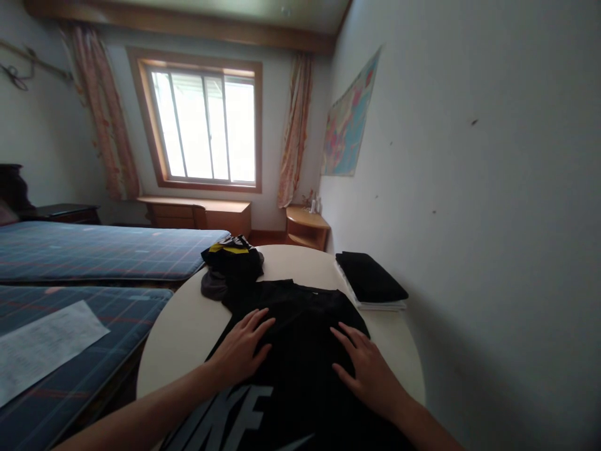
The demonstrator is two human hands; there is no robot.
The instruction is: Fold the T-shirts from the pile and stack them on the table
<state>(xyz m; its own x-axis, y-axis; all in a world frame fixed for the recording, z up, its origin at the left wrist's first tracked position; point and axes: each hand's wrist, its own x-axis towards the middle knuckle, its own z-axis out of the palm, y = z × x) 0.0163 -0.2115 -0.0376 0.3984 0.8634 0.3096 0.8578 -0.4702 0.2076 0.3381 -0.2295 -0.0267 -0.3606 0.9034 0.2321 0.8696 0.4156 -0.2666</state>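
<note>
A black T-shirt (300,351) with large grey lettering lies spread over a round cream table (164,351), its neckline toward the far side. My left hand (241,347) rests on the shirt's left part, fingers stretched out and apart. On the right part lies my right hand (364,363), also flat with spread fingers. Neither hand grips anything. Beyond my left hand sits a crumpled heap of dark clothes (232,266) with yellow and white patches. A folded black garment (370,275) rests on a white stack at the table's far right.
Close on the right is a bare wall (493,250) with a map (352,119). Two blue plaid mattresses (103,250) stand on the left, with a printed sheet (51,344) on the nearer one. A desk (220,216) and a corner shelf (307,219) are at the back.
</note>
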